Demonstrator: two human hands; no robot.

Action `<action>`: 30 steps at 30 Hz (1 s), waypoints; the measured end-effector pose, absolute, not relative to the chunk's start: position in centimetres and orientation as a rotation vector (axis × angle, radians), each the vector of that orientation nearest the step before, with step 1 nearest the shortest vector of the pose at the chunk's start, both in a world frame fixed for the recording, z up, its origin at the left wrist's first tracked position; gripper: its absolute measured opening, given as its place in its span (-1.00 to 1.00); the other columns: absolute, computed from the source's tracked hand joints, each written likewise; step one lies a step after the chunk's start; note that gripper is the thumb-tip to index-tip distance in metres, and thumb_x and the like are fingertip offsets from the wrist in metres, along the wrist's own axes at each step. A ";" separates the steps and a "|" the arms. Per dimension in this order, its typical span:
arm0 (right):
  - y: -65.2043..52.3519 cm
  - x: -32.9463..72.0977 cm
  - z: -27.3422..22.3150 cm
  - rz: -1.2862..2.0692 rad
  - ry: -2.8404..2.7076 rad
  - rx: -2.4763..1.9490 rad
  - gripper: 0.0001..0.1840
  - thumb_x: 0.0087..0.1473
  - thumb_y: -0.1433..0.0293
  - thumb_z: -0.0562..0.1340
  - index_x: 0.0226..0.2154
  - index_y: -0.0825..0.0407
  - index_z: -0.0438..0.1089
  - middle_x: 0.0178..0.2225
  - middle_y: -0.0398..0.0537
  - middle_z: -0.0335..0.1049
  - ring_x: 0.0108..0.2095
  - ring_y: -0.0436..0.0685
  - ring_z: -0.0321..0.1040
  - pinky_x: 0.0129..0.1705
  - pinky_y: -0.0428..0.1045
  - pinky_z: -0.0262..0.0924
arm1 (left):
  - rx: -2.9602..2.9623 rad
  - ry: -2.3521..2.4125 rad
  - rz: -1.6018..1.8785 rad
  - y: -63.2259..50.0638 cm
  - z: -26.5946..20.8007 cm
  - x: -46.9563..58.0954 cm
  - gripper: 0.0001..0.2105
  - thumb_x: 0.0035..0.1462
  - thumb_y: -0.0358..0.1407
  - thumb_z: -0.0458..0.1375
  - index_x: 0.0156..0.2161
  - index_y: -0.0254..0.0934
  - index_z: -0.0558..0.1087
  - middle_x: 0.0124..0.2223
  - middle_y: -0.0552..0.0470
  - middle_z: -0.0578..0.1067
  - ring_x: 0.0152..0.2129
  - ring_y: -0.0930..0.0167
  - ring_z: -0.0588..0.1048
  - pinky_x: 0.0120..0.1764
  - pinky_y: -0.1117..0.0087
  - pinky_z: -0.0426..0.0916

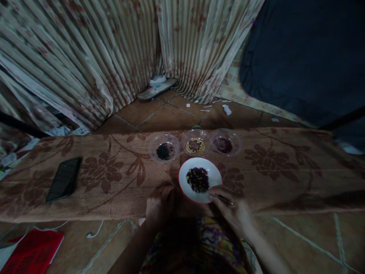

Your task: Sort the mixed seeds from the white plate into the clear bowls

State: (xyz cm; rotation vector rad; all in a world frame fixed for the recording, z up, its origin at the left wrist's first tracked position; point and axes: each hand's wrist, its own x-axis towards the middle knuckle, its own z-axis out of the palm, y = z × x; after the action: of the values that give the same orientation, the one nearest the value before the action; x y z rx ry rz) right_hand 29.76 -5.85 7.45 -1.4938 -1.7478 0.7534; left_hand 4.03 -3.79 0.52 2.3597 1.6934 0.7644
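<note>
My right hand (225,199) is closed around a slim metal utensil (224,198), which looks like tweezers. Its tip reaches over the white bowl (212,173) with a red rim, close to a mixed heap of dark and yellow beans (197,179) inside. My left hand (160,203) rests on the cloth left of the bowl, its fingers curled in and no object visible in them. Behind the bowl stand three clear plastic bowls: one with black beans (163,151), one with yellow beans (195,146), one with dark red beans (223,145).
A patterned brown cloth (285,182) covers the narrow table. On its left lies a dark phone (64,179). Beyond are a skateboard (158,89), striped curtains (128,45) and scraps on the tiled floor. A red bag (40,249) lies at lower left.
</note>
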 end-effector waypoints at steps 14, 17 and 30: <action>-6.4 32.9 6.8 0.458 -1.388 -1.650 -0.75 0.17 0.16 0.26 -0.27 -0.05 0.56 -0.25 -0.04 0.56 -0.23 0.16 0.52 -0.22 0.02 0.44 | 2.367 1.695 0.771 -3.6 0.5 3.8 -0.85 0.28 -0.32 0.07 -0.21 -0.20 0.50 -0.27 0.02 0.60 -0.38 0.41 0.54 -0.33 0.41 0.38; -6.4 32.7 6.7 0.470 -1.448 -1.599 -0.76 0.20 0.18 0.24 -0.28 -0.06 0.56 -0.26 -0.04 0.55 -0.23 0.15 0.52 -0.20 0.02 0.45 | 2.374 1.677 0.770 -3.5 0.4 3.8 -0.85 0.28 -0.32 0.07 -0.21 -0.20 0.50 -0.27 0.02 0.60 -0.38 0.40 0.54 -0.33 0.41 0.39; -6.2 32.0 6.1 0.498 -1.522 -1.564 -0.76 0.22 0.18 0.22 -0.30 -0.07 0.55 -0.24 -0.03 0.56 -0.22 0.14 0.54 -0.17 0.01 0.47 | 2.371 1.688 0.762 -3.6 0.6 3.9 -0.84 0.28 -0.32 0.06 -0.22 -0.21 0.50 -0.27 0.00 0.61 -0.36 0.39 0.57 -0.30 0.40 0.43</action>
State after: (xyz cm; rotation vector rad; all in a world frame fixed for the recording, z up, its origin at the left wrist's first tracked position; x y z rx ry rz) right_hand 31.95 -6.16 6.14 -1.5642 -1.5225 0.4983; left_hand 3.90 -3.63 0.56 2.3712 1.6881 0.7621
